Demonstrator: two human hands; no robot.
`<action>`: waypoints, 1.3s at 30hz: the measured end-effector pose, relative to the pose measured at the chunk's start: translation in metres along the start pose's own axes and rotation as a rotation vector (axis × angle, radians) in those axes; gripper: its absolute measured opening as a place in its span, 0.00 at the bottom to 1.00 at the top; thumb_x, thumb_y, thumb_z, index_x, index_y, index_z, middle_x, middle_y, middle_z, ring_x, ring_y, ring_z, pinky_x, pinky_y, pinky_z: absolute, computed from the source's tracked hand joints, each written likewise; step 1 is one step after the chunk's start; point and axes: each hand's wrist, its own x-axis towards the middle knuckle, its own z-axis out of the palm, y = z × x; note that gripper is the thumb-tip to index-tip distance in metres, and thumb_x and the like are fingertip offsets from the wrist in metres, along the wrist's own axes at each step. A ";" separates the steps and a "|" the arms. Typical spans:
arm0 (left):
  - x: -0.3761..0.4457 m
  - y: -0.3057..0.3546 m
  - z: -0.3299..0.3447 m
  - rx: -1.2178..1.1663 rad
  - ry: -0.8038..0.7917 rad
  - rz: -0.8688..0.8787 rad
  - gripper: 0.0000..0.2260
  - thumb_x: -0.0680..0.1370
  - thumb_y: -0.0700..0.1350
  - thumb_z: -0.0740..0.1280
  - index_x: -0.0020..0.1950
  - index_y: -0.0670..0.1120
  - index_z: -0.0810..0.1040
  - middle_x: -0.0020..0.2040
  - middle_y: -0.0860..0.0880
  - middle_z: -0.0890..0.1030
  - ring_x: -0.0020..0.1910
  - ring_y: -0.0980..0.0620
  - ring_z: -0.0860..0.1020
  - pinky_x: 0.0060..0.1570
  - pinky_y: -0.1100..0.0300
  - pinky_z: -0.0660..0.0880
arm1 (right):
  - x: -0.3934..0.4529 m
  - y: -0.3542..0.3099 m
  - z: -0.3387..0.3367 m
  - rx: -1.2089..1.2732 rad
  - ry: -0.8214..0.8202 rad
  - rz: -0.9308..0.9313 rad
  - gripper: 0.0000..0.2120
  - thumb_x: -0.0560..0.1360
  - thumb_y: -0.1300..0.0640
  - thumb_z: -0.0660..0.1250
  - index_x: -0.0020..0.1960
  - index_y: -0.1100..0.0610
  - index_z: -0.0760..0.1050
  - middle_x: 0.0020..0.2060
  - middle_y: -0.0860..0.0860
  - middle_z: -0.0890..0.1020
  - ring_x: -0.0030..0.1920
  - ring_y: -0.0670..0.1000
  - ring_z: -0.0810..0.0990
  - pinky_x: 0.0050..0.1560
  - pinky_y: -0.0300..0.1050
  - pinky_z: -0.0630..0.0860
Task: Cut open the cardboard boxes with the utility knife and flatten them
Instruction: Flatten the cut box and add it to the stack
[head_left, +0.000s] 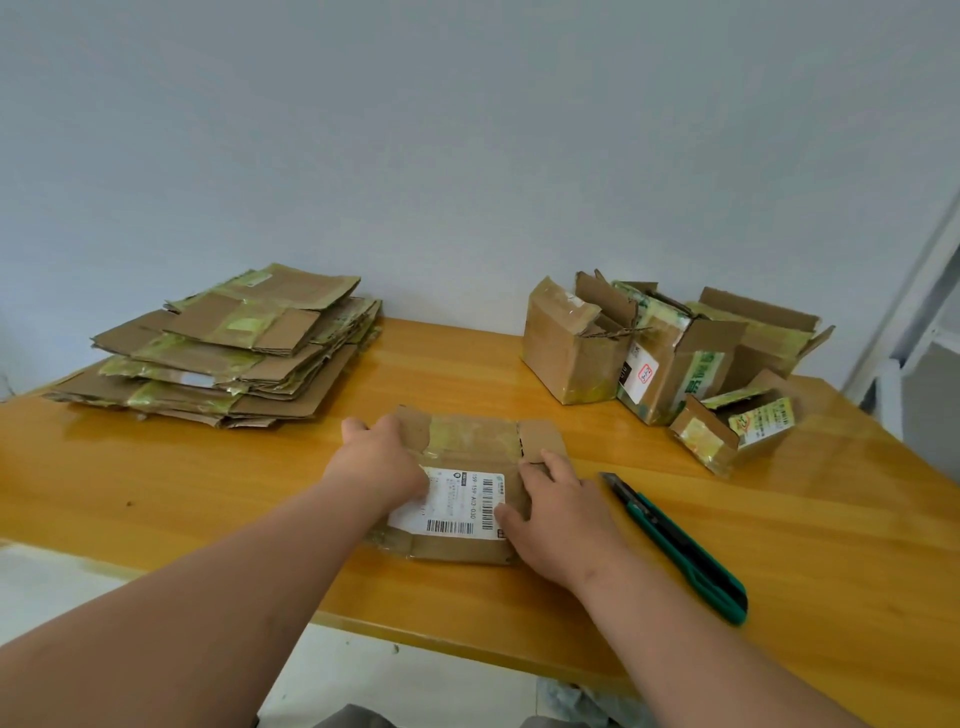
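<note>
- Wooden table (208, 499): one, glossy orange-yellow, set against a pale wall (467, 130); it carries everything listed below.
- Stack of flattened boxes (223, 353): one pile at the far left of the table, many layers of taped brown cardboard lying flat. The exact count of sheets cannot be told from where I stand. This is the finished share of the work, and it looks the larger share.
- Standing boxes (670, 353): one cluster at the far right, well apart from the stack. I count about four, flaps up and tape torn, the smallest (732, 426) tipped on its side at the front. None is collapsed yet, so these are what is left.
- Box in hand (467, 483): one, at the middle near the front edge, lying almost flat, white shipping label (457, 501) with barcodes facing up, one short flap sticking out at its far right corner. Judged as cut open already and being pressed down; it has yet to join the stack.
- Left hand (382, 460): one, laid over the box's left part, fingers curled over its far left edge, gripping it.
- Right hand (558, 514): one, resting on the box's right side, fingers spread and fairly straight, pressing down, thumb on the label's edge.
- Utility knife (680, 545): one, green and black, lying on the table just right of the right hand, held by nobody. Blade end points away from me; whether the blade is out I cannot tell.
</note>
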 end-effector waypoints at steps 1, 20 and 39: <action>-0.001 -0.002 -0.001 -0.023 -0.016 -0.023 0.36 0.72 0.45 0.73 0.75 0.50 0.59 0.70 0.43 0.60 0.45 0.48 0.75 0.36 0.58 0.78 | 0.000 -0.001 0.000 0.015 0.014 0.016 0.33 0.79 0.38 0.59 0.80 0.47 0.56 0.80 0.49 0.52 0.75 0.61 0.59 0.74 0.54 0.61; 0.004 -0.024 -0.028 -0.540 -0.120 0.009 0.17 0.77 0.37 0.63 0.64 0.48 0.67 0.51 0.43 0.80 0.48 0.43 0.82 0.47 0.46 0.82 | 0.012 -0.026 0.000 0.378 0.362 -0.042 0.24 0.76 0.58 0.69 0.71 0.52 0.73 0.63 0.47 0.65 0.62 0.49 0.71 0.58 0.37 0.71; 0.041 -0.077 -0.107 -0.836 0.197 0.110 0.25 0.76 0.36 0.70 0.65 0.59 0.68 0.52 0.46 0.80 0.43 0.43 0.84 0.38 0.44 0.82 | 0.061 -0.102 -0.008 0.563 0.215 -0.151 0.28 0.76 0.54 0.71 0.74 0.49 0.66 0.65 0.50 0.68 0.53 0.43 0.67 0.41 0.26 0.67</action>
